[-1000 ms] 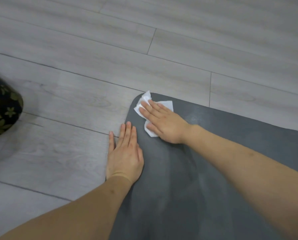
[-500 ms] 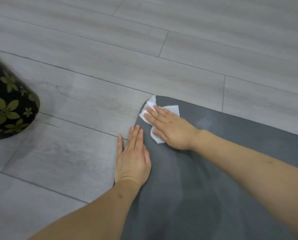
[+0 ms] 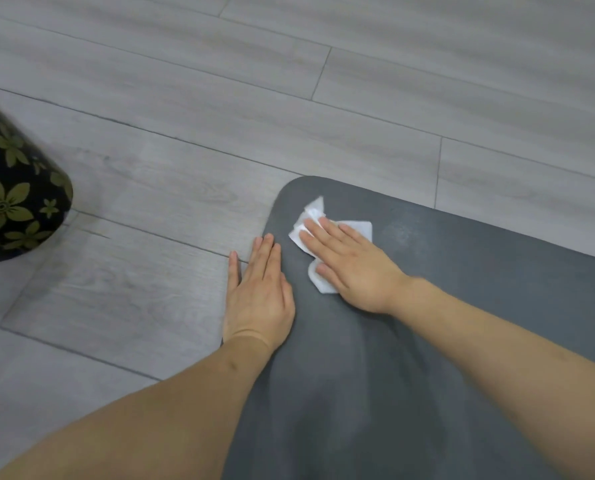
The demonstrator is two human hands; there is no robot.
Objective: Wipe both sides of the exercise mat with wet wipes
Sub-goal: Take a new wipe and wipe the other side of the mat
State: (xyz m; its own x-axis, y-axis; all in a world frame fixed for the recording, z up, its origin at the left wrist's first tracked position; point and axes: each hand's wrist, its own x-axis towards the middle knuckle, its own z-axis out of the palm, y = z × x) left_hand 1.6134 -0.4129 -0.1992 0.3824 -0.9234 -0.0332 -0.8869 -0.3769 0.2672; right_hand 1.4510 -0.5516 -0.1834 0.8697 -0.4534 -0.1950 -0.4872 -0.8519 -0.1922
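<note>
A dark grey exercise mat (image 3: pixel 462 341) lies flat on the floor, its rounded corner toward the upper middle of the view. A crumpled white wet wipe (image 3: pixel 315 216) sits near that corner. My right hand (image 3: pixel 351 265) presses flat on the wipe with straight fingers. My left hand (image 3: pixel 258 292) lies flat with straight fingers across the mat's left edge, partly on the floor. Faint damp streaks show on the mat below my hands.
Grey wood-look floor planks (image 3: pixel 150 133) surround the mat. A black rounded object with green flower print (image 3: pixel 12 195) stands at the left edge of the view, well apart from the mat.
My right hand has slid the wipe back from the corner's edge, a little to the right on the mat. The view has shifted, showing more of the flowered object. My left hand stays put.
</note>
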